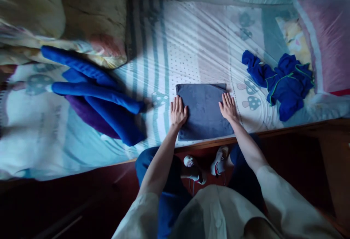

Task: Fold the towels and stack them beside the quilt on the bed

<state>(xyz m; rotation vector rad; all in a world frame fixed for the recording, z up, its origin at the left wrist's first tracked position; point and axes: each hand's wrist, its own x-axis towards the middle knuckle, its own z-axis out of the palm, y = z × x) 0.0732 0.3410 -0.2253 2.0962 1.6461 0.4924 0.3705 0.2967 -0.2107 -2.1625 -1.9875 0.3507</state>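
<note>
A grey cloth, folded into a rough rectangle, lies on the bed near its front edge. My left hand rests flat on the cloth's left edge, fingers pointing away from me. On the right edge lies my right hand, palm down with its fingers a little apart. Neither hand grips anything. The cloth's far edge shows a slightly uneven layer at the right corner.
Blue garments lie over a purple cloth at the left. A crumpled blue garment with green trim is at the right, beside a pink pillow. Bulky bedding fills the back left. The wooden bed edge runs in front.
</note>
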